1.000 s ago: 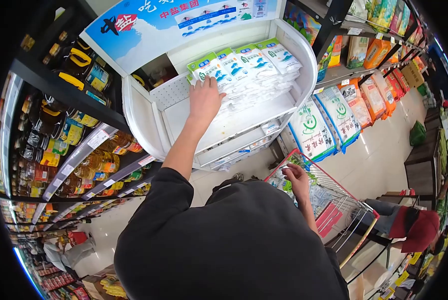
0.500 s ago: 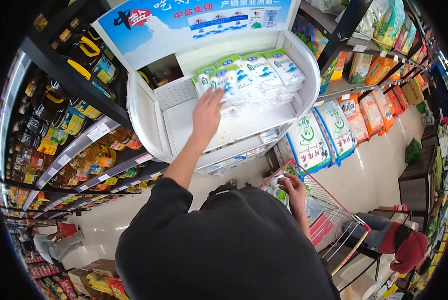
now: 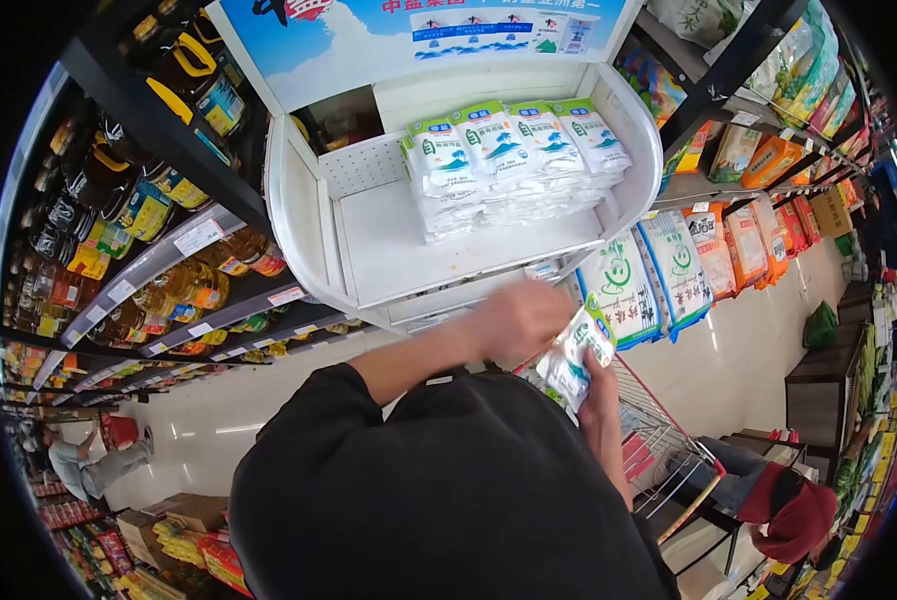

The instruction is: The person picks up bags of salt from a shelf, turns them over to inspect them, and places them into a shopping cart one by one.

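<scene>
A white and green bag of salt [image 3: 568,352] is tilted in my right hand [image 3: 598,385], whose fingers and thumb close on its right side. My left hand [image 3: 533,318] is just left of the bag, smeared by motion. Its fingers do not show clearly, so whether it touches the bag is uncertain. Beyond both hands, similar salt bags [image 3: 498,150] are piled in the right part of a white display stand [image 3: 388,270]. Under the held bag is a shopping cart [image 3: 658,420], its contents partly hidden.
Bottles of oil [image 3: 183,300] line the shelves on the left. Large rice sacks [image 3: 618,285] stand right of the display. A person in a red top [image 3: 793,515] is at lower right, and another person [image 3: 83,465] is in the aisle at far left.
My left hand has moved from the salt pile down and right to beside my right hand. A salt bag is now in my right hand. The view has shifted slightly.
</scene>
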`<state>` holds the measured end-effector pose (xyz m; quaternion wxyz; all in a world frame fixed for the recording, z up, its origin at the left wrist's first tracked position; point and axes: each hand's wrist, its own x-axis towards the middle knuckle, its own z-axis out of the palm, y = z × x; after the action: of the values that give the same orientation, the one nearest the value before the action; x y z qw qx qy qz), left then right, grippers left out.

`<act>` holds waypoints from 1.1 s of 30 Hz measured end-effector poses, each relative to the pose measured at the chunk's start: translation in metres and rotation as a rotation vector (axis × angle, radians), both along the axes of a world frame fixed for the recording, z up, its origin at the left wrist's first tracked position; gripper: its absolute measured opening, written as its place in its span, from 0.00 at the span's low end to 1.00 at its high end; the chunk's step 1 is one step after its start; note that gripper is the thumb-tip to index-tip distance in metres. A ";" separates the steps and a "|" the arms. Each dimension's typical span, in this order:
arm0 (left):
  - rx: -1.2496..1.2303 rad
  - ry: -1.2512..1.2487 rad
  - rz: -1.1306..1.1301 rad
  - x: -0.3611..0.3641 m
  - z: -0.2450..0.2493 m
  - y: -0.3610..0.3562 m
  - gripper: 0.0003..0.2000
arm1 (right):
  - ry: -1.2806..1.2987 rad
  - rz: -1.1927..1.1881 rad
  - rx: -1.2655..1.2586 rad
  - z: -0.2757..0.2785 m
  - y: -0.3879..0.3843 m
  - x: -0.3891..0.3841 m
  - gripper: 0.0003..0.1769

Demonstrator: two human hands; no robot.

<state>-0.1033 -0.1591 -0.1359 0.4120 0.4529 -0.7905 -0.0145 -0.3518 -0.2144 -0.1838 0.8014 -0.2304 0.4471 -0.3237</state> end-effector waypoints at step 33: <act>0.397 -0.546 0.919 0.147 0.007 -0.117 0.28 | -0.043 -0.056 -0.174 0.009 0.021 -0.019 0.19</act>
<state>0.0438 -0.2765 -0.1293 0.0637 0.8063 -0.5722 0.1353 -0.3707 -0.1935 -0.1748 0.7782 -0.2797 0.4064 -0.3887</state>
